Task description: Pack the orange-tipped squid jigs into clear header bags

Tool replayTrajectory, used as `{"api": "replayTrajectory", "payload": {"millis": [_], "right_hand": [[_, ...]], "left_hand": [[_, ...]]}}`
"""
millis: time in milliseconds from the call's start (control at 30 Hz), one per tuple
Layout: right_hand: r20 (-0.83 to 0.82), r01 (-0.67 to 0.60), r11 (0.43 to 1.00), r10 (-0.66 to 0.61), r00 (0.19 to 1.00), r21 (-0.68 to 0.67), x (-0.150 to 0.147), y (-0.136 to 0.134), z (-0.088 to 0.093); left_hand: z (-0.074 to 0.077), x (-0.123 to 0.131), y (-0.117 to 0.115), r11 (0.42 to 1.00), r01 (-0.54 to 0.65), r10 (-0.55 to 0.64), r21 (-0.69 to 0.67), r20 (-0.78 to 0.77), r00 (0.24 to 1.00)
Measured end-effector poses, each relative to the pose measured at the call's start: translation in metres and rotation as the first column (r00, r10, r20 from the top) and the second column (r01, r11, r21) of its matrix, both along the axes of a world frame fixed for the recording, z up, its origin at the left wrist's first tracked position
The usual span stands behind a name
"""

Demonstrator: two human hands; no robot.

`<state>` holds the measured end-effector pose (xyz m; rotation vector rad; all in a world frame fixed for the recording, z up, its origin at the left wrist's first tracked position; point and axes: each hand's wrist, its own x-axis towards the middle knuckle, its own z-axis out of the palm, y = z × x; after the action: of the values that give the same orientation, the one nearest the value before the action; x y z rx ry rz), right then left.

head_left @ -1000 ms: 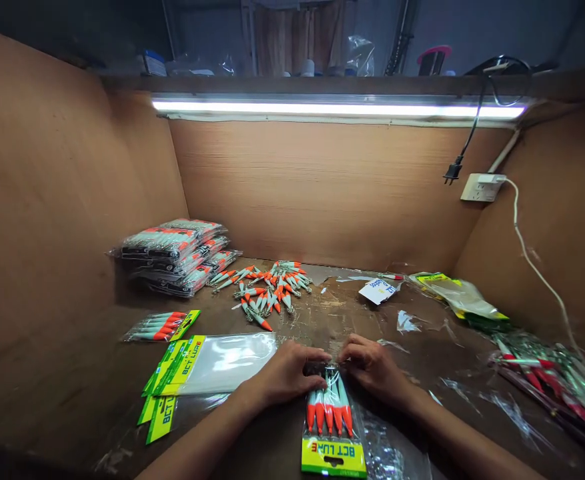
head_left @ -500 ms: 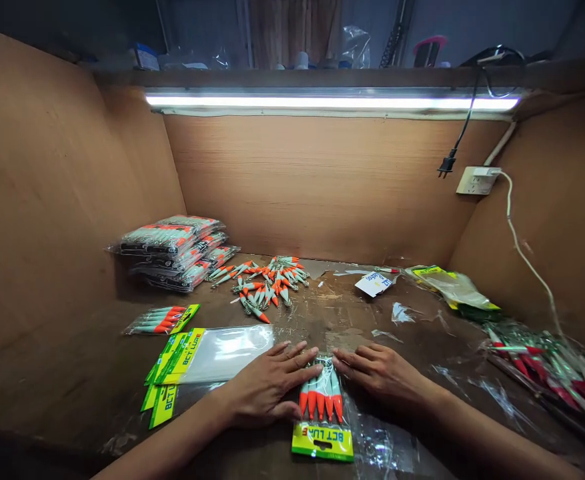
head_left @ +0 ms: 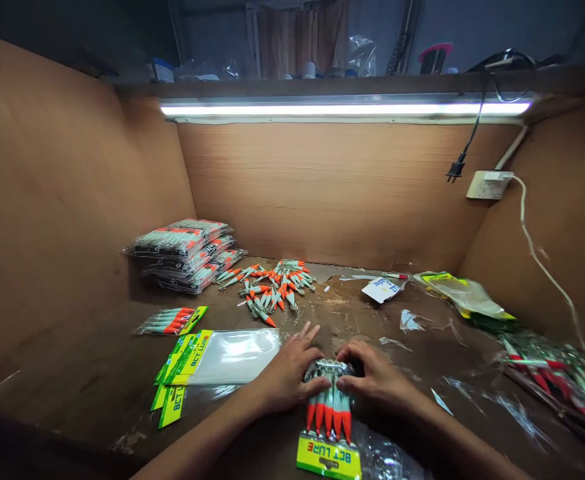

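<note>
A clear packet of squid lures (head_left: 328, 407) lies in front of me, its yellow-green header card toward me. Inside, several pale lures with orange tips sit side by side, hooks at the far end. My left hand (head_left: 292, 370) pinches the packet's far left corner, thumb on top, with some fingers stretched out beyond. On the far right corner, my right hand (head_left: 372, 373) is closed, its thumb also on top and fingers curled around the edge. Left of my hands lie flat header-card bags (head_left: 237, 353), overlapping one another. Another filled packet (head_left: 172, 321) rests behind them.
Loose lures (head_left: 277, 287) are heaped at the back middle. A stack of bagged lures (head_left: 187, 257) stands at the back left. To the right are a white card (head_left: 381, 289), more bags (head_left: 465, 293), plastic scraps (head_left: 519, 417) and red-and-white lures (head_left: 557, 373).
Both hands have gone from lying flat on the packet's edges to gripping its far corners with thumbs on top. The packet sits slightly nearer me. The view has shifted a little.
</note>
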<state>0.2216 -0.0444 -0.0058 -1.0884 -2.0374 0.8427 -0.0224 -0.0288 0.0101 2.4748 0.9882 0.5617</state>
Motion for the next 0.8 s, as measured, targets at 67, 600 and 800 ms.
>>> {"api": "replayTrajectory", "payload": {"millis": [67, 600, 800], "right_hand": [[-0.187, -0.074, 0.987, 0.047, 0.981, -0.140, -0.001, -0.004, -0.001], [0.002, 0.163, 0.987, -0.163, 0.987, -0.006, 0.007, 0.019, -0.005], [0.319, -0.112, 0.972, 0.043, 0.947, 0.204, -0.071, 0.017, 0.015]], "left_hand": [[0.001, 0.004, -0.008, 0.984, 0.006, 0.024, -0.179, 0.168, 0.985], [0.009, -0.281, 0.040, 0.422, -0.871, 0.904, 0.252, -0.045, 0.425], [-0.010, -0.316, 0.053, 0.418, -0.829, 0.903, 0.371, -0.270, 0.334]]}}
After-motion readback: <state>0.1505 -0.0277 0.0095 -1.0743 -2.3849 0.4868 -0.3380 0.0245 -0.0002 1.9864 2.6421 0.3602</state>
